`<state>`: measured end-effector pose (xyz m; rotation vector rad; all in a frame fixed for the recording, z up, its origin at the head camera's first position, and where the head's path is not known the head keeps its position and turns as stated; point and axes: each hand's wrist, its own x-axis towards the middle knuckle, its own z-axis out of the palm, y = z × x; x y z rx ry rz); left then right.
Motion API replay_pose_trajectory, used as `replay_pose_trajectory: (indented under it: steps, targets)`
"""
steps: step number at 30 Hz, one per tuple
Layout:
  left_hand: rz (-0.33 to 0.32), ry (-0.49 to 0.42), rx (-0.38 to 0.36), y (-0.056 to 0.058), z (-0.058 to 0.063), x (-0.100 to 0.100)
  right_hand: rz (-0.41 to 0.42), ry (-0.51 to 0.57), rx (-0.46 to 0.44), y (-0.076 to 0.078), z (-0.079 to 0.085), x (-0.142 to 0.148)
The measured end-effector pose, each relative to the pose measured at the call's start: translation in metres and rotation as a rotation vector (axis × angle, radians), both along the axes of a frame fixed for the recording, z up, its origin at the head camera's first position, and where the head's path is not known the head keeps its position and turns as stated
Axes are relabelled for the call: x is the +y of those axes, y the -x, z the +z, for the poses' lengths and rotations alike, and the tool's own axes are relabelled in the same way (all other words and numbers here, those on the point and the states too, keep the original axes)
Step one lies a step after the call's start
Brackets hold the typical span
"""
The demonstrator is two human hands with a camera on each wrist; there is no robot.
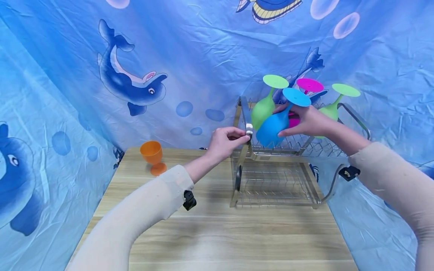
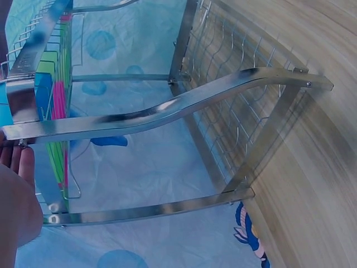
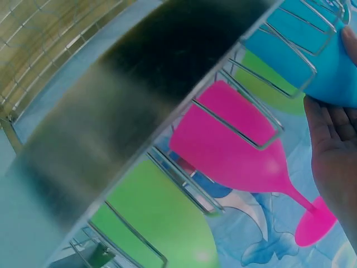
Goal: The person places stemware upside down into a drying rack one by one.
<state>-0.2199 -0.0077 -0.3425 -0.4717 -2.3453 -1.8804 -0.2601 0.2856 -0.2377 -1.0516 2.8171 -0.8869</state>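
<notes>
My right hand (image 1: pixel 310 120) grips a blue plastic goblet (image 1: pixel 272 128) by its bowl, thumb in front and fingers behind. The goblet is upside down and tilted, its round foot uppermost, over the top tier of a metal dish rack (image 1: pixel 281 158). Thumb and fingertips of my left hand (image 1: pixel 225 143) pinch the rack's upper left side frame. Around the blue goblet, other upturned goblets sit among the wires: a green goblet (image 1: pixel 262 109) behind it, a pink goblet (image 3: pixel 234 145) and another green goblet (image 1: pixel 345 90) to the right.
An orange goblet (image 1: pixel 151 152) stands upright at the back left of the wooden table (image 1: pixel 203 233). The rack's lower tier (image 1: pixel 278 184) holds wire dividers. A blue sheet with printed dolphins (image 1: pixel 132 82) hangs close behind and at both sides.
</notes>
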Motion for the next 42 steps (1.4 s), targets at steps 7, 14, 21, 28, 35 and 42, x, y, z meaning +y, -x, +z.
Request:
replay_pose_trajectory:
  steps: [7, 14, 21, 28, 35, 42]
  targets:
    - [-0.010, -0.011, 0.015, 0.000, -0.001, -0.001, 0.031, -0.013, -0.010, 0.003, -0.005, -0.003]
    - [-0.010, 0.003, 0.011, 0.001, -0.001, 0.000, 0.060, -0.048, 0.032, 0.004, -0.004, -0.006]
    - [-0.002, 0.021, 0.016, 0.000, 0.000, -0.001, 0.042, -0.071, 0.027, 0.002, -0.004, -0.009]
    - [-0.001, 0.044, 0.017, -0.002, 0.002, -0.002, -0.004, -0.078, 0.039, 0.000, -0.004, -0.007]
    - [-0.027, 0.033, 0.004, 0.000, 0.001, -0.002, -0.172, -0.108, -0.048, -0.018, 0.002, 0.011]
    - [-0.097, 0.061, 0.032, 0.005, 0.008, -0.018, -0.173, 0.040, -0.025, -0.039, -0.005, 0.043]
